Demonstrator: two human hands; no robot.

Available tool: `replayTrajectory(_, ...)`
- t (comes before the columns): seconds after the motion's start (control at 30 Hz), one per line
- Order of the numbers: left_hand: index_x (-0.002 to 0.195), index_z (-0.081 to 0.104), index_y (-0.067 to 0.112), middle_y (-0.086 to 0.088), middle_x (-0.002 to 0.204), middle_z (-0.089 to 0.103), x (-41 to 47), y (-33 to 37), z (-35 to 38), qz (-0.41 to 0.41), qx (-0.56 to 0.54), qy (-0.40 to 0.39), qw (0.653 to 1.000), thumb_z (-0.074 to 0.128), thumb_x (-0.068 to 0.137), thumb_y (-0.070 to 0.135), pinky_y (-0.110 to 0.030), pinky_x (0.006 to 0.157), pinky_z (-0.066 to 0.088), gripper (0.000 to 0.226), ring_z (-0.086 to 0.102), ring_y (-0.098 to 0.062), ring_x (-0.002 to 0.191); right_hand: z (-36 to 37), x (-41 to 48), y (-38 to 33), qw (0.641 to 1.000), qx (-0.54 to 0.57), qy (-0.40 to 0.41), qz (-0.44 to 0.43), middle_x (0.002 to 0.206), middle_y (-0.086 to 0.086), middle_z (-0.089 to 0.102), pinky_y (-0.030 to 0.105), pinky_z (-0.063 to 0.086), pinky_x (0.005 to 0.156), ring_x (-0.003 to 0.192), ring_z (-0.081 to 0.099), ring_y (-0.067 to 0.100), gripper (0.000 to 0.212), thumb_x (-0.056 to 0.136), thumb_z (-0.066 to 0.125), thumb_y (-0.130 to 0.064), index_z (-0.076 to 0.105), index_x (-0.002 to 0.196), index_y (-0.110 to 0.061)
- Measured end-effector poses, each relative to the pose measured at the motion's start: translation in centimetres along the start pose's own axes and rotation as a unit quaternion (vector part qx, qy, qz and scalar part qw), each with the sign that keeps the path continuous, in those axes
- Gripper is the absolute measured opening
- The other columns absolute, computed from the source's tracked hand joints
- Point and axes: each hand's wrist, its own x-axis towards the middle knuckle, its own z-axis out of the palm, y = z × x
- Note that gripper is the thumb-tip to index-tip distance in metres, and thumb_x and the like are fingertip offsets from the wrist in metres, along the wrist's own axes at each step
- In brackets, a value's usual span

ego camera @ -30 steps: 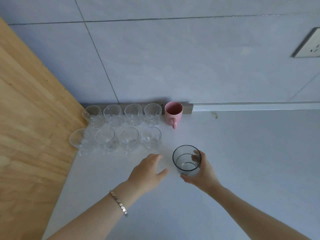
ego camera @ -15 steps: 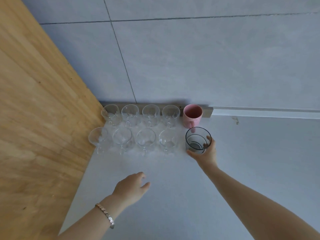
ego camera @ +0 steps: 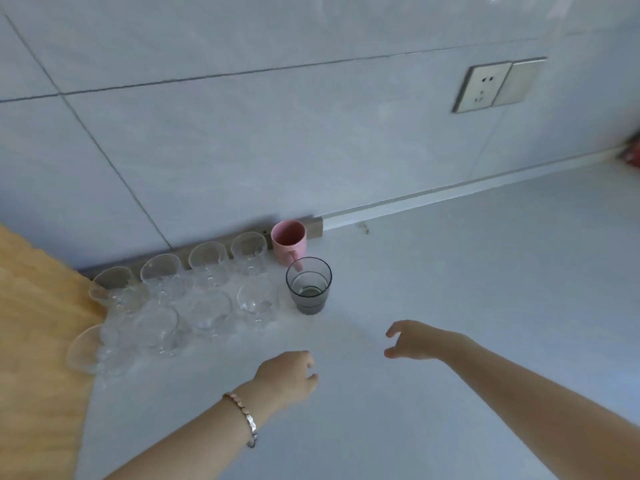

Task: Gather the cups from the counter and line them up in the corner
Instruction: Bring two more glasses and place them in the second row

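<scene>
Several clear glass cups point(ego camera: 207, 268) stand in two rows in the corner of the white counter point(ego camera: 450, 289), against the wooden panel point(ego camera: 38, 306). A pink mug point(ego camera: 288, 240) ends the back row. A smoky grey tumbler point(ego camera: 308, 286) stands upright at the right end of the front row, just in front of the mug. My right hand point(ego camera: 415, 341) hovers in front of and to the right of the tumbler, fingers spread, holding nothing. My left hand point(ego camera: 287, 375), with a bracelet on the wrist, is loosely curled above the counter, empty.
The tiled wall point(ego camera: 311, 133) rises behind the cups, with a socket plate point(ego camera: 498, 84) at upper right. Something red point(ego camera: 632, 152) shows at the far right edge. The counter stretches away to the right.
My right hand set the grey tumbler beside the front row, let go of it and drew back toward me. The view swung to the right.
</scene>
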Motion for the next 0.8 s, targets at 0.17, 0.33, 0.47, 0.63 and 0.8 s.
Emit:
replayTrajectory(0.17,0.126,0.05,0.018,0.0,0.132,0.055,2.3,10.6,-0.4,0.098,0.065,-0.016,0.993,0.045,0.092,0.036,-0.031,0.101,0.042,0.038,0.053,-0.021,0.12,-0.9,-6.9,11.0,0.993,0.024,0.051,0.099,0.14,0.001,0.047,0.034,0.037,0.106,0.127,0.045,0.02,0.053,0.088,0.055,-0.041,0.041,0.136,-0.023)
replayTrajectory(0.33,0.124,0.052,0.019,0.0,0.131,0.057,2.5,24.1,2.2,0.194,0.135,-0.008,0.972,0.046,0.091,0.035,-0.029,0.099,0.042,0.036,0.053,-0.021,0.121,-0.8,-15.9,23.9,0.976,0.08,0.093,0.178,0.142,0.003,0.044,0.034,0.038,0.104,0.127,0.045,0.022,0.052,0.091,0.052,-0.037,0.038,0.138,-0.018)
replayTrajectory(0.47,0.119,0.055,0.019,0.0,0.128,0.059,1.5,35.4,6.3,0.252,0.164,0.002,0.954,0.046,0.09,0.033,-0.028,0.096,0.043,0.034,0.055,-0.021,0.118,0.2,-23.7,34.2,0.961,0.107,0.122,0.225,0.145,0.004,0.041,0.035,0.039,0.105,0.13,0.044,0.023,0.053,0.093,0.049,-0.036,0.038,0.14,-0.015)
replayTrajectory(0.63,0.114,0.058,0.02,0.0,0.125,0.061,-0.2,49.2,12.2,0.291,0.187,0.014,0.938,0.046,0.089,0.032,-0.028,0.095,0.044,0.031,0.057,-0.022,0.115,1.9,-31.8,46.6,0.937,0.121,0.14,0.296,0.139,0.011,0.048,0.035,0.042,0.101,0.124,0.049,0.026,0.047,0.094,0.046,-0.032,0.045,0.134,-0.007)
replayTrajectory(0.8,0.107,0.06,0.021,0.001,0.115,0.064,-0.8,59.2,15.7,0.31,0.212,0.012,0.927,0.044,0.089,0.028,-0.026,0.084,0.044,0.025,0.06,-0.021,0.104,2.8,-37.4,55.7,0.905,0.18,0.177,0.344,0.141,0.002,0.045,0.025,0.039,0.097,0.127,0.046,0.02,0.048,0.093,0.047,-0.032,0.04,0.138,-0.017)
